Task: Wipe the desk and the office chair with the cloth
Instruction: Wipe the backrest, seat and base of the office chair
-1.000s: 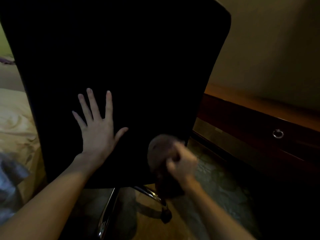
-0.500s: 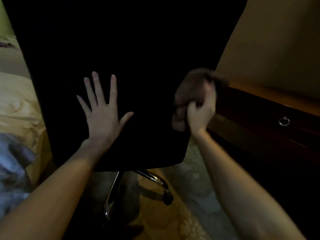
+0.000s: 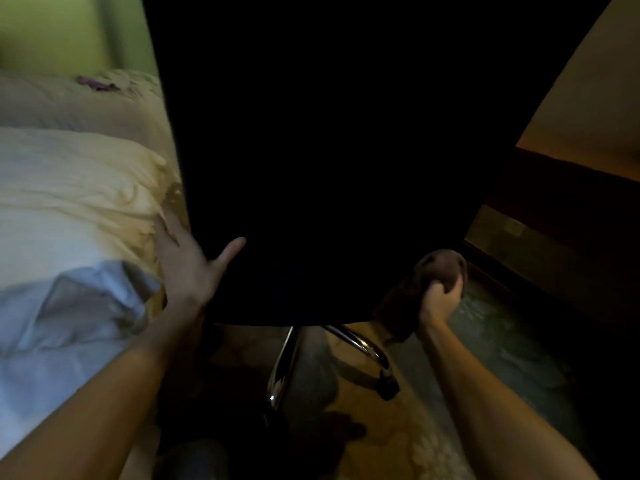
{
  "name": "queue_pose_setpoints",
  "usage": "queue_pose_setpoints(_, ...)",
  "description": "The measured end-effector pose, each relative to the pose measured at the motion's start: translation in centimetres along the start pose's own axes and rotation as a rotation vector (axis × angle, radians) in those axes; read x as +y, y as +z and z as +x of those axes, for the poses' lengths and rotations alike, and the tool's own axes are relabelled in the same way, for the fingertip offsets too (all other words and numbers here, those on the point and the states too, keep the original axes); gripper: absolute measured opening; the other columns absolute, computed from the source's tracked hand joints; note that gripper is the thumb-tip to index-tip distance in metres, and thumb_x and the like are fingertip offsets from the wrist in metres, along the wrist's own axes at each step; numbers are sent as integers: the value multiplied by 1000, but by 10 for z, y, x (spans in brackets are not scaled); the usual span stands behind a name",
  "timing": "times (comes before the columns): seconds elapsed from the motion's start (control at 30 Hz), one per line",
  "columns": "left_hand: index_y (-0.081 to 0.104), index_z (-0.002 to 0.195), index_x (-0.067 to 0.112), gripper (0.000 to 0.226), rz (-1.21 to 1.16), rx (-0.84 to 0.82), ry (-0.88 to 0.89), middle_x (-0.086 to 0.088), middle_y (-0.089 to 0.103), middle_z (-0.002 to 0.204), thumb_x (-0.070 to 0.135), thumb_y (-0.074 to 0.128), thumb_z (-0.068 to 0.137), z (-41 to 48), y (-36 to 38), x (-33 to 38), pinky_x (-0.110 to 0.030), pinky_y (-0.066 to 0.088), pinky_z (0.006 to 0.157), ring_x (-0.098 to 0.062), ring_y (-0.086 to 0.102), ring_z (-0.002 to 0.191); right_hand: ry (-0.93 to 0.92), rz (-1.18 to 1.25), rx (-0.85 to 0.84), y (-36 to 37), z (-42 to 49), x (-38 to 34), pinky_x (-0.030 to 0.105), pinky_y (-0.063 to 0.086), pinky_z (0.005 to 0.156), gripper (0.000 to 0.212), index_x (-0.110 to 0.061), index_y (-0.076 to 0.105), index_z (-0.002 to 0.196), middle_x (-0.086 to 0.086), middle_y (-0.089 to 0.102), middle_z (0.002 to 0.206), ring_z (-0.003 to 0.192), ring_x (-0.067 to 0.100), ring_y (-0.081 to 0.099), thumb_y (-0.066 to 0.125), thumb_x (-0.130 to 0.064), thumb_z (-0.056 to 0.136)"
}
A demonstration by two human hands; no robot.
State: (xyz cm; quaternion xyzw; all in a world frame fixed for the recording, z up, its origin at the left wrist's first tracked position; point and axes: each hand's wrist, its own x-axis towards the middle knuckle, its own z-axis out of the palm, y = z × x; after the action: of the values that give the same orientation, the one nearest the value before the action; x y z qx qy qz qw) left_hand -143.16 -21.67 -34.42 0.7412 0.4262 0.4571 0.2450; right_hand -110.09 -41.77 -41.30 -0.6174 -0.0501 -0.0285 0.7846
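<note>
Two bare hands, both low on the black office chair (image 3: pixel 329 168), seen from behind its backrest.

1. Left hand (image 3: pixel 187 268): the forearm rises from the lower left corner of the view. The palm lies flat at the left edge of the backrest, near its bottom. Thumb (image 3: pixel 232 247) spread wide, lying straight on the rear face. Fingers (image 3: pixel 170 226) straight where they show, running up along the left edge. Their tips are lost against the bedding, and whether they hook round the edge cannot be told. Holds nothing loose.

2. Right hand (image 3: pixel 440 299): the forearm rises from the lower right. The wrist is straight and the fingers are curled into a tight fist at the bottom right corner of the backrest.

3. Cloth (image 3: pixel 441 268): brown, bunched, gripped in the right fist. One wad bulges above the curled fingers, at the backrest's right edge. The rest hangs out below the fist on its left side, just under the backrest's bottom edge.

4. Desk (image 3: pixel 571 216): dark wood, right of the chair, apart from both hands.

5. Bed (image 3: pixel 69 188): pale sheets, just beside the chair's left edge and the left hand.

6. Chrome base (image 3: pixel 360 341) with caster (image 3: pixel 388 391): below the backrest, on the patterned floor (image 3: pixel 485 341).
</note>
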Motion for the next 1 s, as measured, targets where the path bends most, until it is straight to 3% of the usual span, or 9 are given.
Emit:
queue_pose_setpoints(0.13, 36, 150, 16, 113, -340, -422, -301, 0, 56, 140, 76, 79, 63, -4, 5, -29, -39, 44, 111, -21, 56, 128, 150, 42, -15, -1, 16, 5, 46, 41, 114, 56, -14, 45, 149, 19, 53, 144, 132, 34, 51, 40, 2, 95)
queue_pose_setpoints(0.33, 39, 150, 39, 98, -482, -614, -294, 29, 59, 127, 93, 52, 70, -23, 9, -27, -21, 40, 103, 7, 57, 120, 146, 41, -14, 31, -30, 14, 31, 43, 97, 53, -7, 41, 151, 19, 51, 143, 123, 28, 52, 43, 0, 99)
queue_pose_setpoints(0.47, 51, 108, 82, 58, -614, -730, -242, 53, 52, 118, 106, 33, 58, -50, 9, -4, -16, 30, 100, 31, 47, 110, 124, 11, -139, 50, -90, 15, 12, 52, 75, 32, -30, 47, 131, -9, 55, 113, 94, 3, 61, 44, -12, 105)
queue_pose_setpoints(0.57, 40, 104, 90, 39, -629, -787, -207, 57, 41, 126, 100, 21, 72, -77, 17, 21, -12, 30, 111, 32, 37, 119, 105, 109, -129, 65, -145, 20, 23, 47, 78, 40, -25, 47, 129, -7, 54, 103, 89, 7, 57, 45, 3, 100)
queue_pose_setpoints(0.63, 50, 121, 76, 47, -658, -822, -222, 40, 57, 130, 88, 21, 87, -88, 30, 32, -13, 40, 107, 16, 51, 124, 213, 145, -119, 62, -180, 21, 24, 45, 87, 54, -23, 47, 142, -4, 58, 114, 102, 11, 57, 52, 4, 96)
queue_pose_setpoints(0.73, 55, 140, 33, 88, -588, -774, -276, 1, 63, 137, 92, 28, 79, -92, 52, 52, -51, 39, 114, -23, 58, 129, 217, 61, -256, 34, -186, 19, 14, 51, 85, 64, -23, 53, 140, -9, 66, 114, 104, 7, 64, 53, 13, 87)
queue_pose_setpoints(0.83, 66, 130, 27, 86, -619, -738, -337, -1, 71, 126, 86, 23, 85, -84, 64, 58, -44, 45, 104, -19, 65, 120, 105, -4, -199, 8, -141, -2, 35, 49, 106, 56, -9, 62, 131, 12, 68, 125, 117, 23, 63, 45, 18, 85)
queue_pose_setpoints(0.93, 71, 111, 29, 79, -702, -738, -371, 12, 78, 101, 82, 23, 79, -74, 74, 60, -26, 48, 79, -2, 73, 94, 15, -14, -137, 6, -78, -33, 32, 42, 110, 59, -7, 56, 138, 14, 63, 131, 120, 20, 57, 42, 18, 86)
queue_pose_setpoints(1.0, 68, 107, 32, 74, -730, -776, -378, 19, 78, 97, 85, 26, 76, -70, 80, 61, -20, 50, 76, 3, 72, 91, 61, 25, -176, 21, -43, -45, 33, 45, 106, 54, -9, 53, 143, 11, 63, 129, 119, 21, 58, 45, 9, 93)
